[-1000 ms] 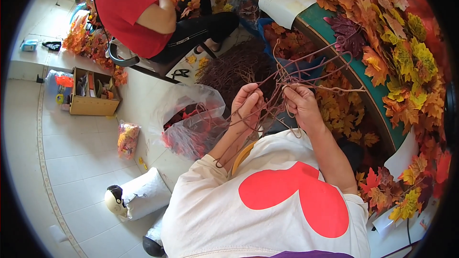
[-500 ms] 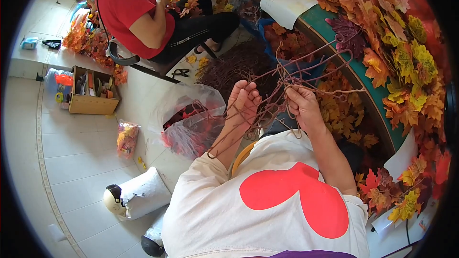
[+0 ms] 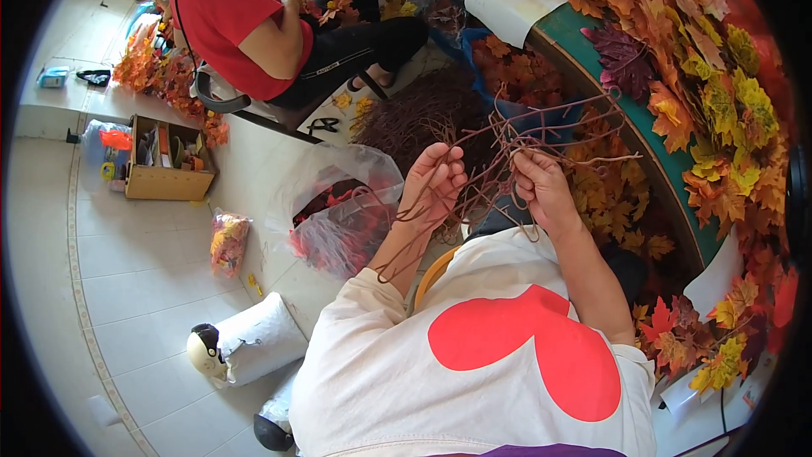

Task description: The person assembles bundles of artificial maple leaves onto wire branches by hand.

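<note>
A tangle of thin brown artificial twigs [image 3: 505,137] spreads out between my hands, in front of my chest. My right hand [image 3: 547,195] pinches the bunch near its middle, thumb and fingers pressed together. On the other side, my left hand [image 3: 433,188] has its fingers curled in around a few of the stems, palm partly turned up. Long twig ends hang past my left wrist, and others reach right toward the table edge. Behind the bunch, a dark heap of similar twigs [image 3: 423,114] lies on the floor.
A green table [image 3: 677,195] curves along the right, piled with artificial maple leaves [image 3: 668,59]. A clear plastic bag [image 3: 338,228] with red contents sits left of my arm. A co-worker in a red shirt [image 3: 228,25] sits far left. A cardboard box [image 3: 169,161] stands against the wall.
The twig bunch has turned slightly, and its right-hand ends have shifted. Both hands keep nearly the same places, with the left fingers a little changed. The whole view has moved slightly.
</note>
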{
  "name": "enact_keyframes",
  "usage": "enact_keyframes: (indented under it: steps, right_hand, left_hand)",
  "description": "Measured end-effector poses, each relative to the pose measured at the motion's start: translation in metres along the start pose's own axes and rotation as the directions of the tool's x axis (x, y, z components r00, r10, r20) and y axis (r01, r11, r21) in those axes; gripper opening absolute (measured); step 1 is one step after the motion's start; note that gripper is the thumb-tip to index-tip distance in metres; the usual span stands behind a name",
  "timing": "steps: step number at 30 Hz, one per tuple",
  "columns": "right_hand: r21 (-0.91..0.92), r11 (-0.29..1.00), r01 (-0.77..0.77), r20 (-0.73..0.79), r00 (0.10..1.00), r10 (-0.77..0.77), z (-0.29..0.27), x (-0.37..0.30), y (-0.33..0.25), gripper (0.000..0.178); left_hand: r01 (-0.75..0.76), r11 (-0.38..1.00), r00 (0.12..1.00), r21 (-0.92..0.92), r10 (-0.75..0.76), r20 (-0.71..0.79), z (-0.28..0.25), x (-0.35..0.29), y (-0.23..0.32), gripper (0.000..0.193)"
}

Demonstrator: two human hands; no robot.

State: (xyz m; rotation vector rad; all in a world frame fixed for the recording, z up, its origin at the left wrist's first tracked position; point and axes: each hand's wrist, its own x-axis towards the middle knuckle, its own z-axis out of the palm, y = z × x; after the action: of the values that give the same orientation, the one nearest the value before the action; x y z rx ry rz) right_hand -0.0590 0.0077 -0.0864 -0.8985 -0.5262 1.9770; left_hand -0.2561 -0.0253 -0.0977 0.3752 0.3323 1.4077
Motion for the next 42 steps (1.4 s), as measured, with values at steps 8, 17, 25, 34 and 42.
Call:
enact_keyframes:
  steps: [8, 17, 25, 34, 42]
  right_hand:
    - [0.009, 1.000, -0.004, 0.021, 1.000, 0.004, -0.005, 0.001, 0.003, 0.004]
    - [0.032, 0.999, 0.022, 0.006, 1.000, -0.023, -0.010, 0.001, 0.005, 0.004]
    - [0.044, 0.999, 0.016, 0.001, 1.000, -0.016, -0.007, 0.002, 0.007, 0.003]
    - [0.001, 0.998, 0.065, -0.024, 0.998, -0.065, -0.005, -0.003, 0.006, 0.002]
    - [-0.023, 0.998, 0.059, -0.029, 0.998, -0.060, -0.005, -0.003, 0.007, 0.003]
  left_hand:
    - [0.035, 0.998, 0.996, -0.045, -0.031, 0.081, -0.003, 0.001, 0.002, 0.029]
    - [0.028, 0.994, 0.992, -0.104, -0.015, 0.125, -0.006, 0.005, -0.001, 0.030]
    - [0.017, 0.992, 0.999, -0.129, -0.011, 0.045, -0.009, 0.004, 0.004, 0.030]
    - [0.017, 0.971, 0.995, -0.238, -0.040, -0.093, -0.013, 0.009, 0.000, 0.028]
    - [0.003, 0.965, 0.994, -0.263, -0.031, -0.101, -0.014, 0.012, -0.001, 0.027]
